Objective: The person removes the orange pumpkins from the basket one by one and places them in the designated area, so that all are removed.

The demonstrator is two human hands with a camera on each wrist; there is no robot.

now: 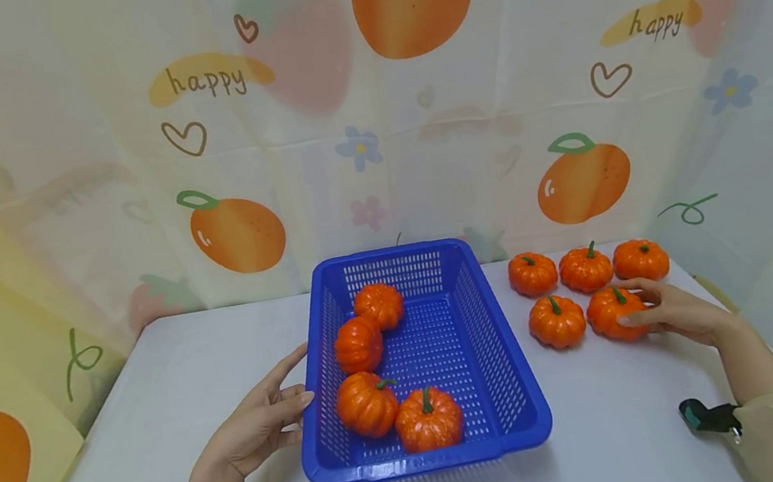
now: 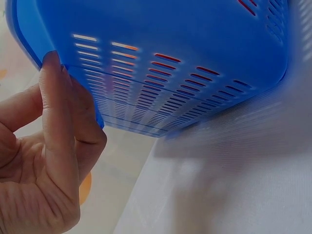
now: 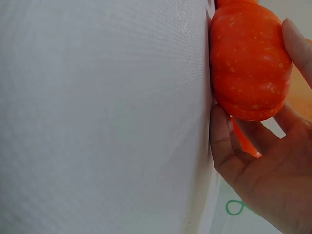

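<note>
My left hand (image 1: pixel 257 421) pinches the left rim of a blue plastic basket (image 1: pixel 432 461); in the left wrist view its fingers (image 2: pixel 58 117) bend at the rim, beside the slotted wall. Several small orange pumpkins lie in the basket, along its left side and near edge, one of them a pumpkin with a green stem (image 1: pixel 430 421). On the right of the table, my right hand (image 1: pixel 678 310) grips another orange pumpkin (image 1: pixel 614 314), thumb on one side and fingers round the other. In the right wrist view this pumpkin (image 3: pixel 248 61) sits against the white tabletop.
Left of the gripped pumpkin sits another pumpkin (image 1: pixel 556 322). A row of three stands behind them, with a middle pumpkin (image 1: pixel 585 269). The white table (image 1: pixel 124 451) ends at a fruit-printed curtain (image 1: pixel 376 175). Black wrist devices show near both forearms.
</note>
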